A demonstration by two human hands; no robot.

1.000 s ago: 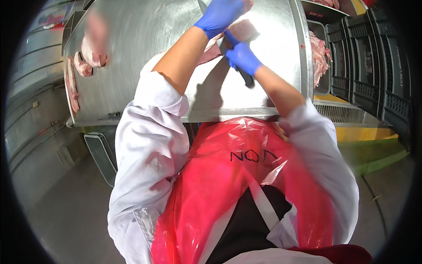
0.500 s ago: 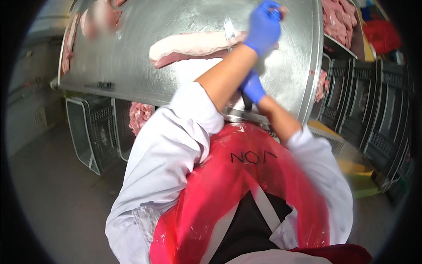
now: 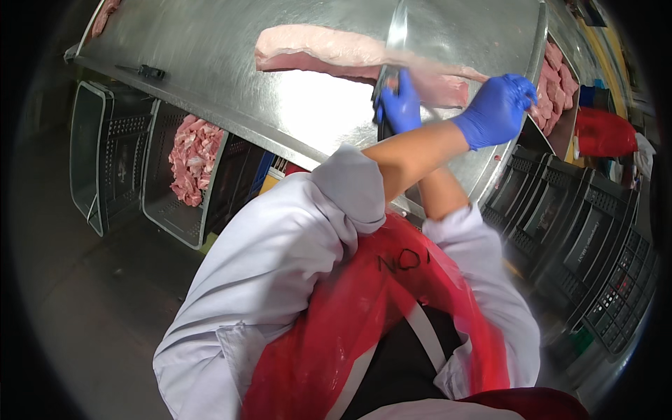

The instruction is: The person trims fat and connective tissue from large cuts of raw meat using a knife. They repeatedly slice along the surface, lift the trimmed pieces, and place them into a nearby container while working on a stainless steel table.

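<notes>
A long pale piece of meat (image 3: 315,49) lies across the metal table (image 3: 203,63), its fatty side up. My arms cross. My left hand (image 3: 495,110), in a blue glove, reaches over to the right and pinches the end of a thin strip (image 3: 458,70) rising off the meat's right part. Below the meat, my gloved right hand (image 3: 400,103) is closed round the dark handle of a knife (image 3: 397,29). Its blade points away from me across the meat; whether it lies over the meat or under the strip, I cannot tell. Motion blurs the meat there.
A small dark tool (image 3: 148,71) lies near the table's front edge. Below left, a dark crate (image 3: 157,203) holds meat trimmings (image 3: 194,157). More meat pieces (image 3: 556,91) fill a container at right, above stacked dark crates (image 3: 560,217). A red bundle (image 3: 605,131) is beyond.
My left hand has moved right and nearer, drawing the strip out. My right hand has come forward with the knife, from the table's near edge to the meat. The view has shifted.
</notes>
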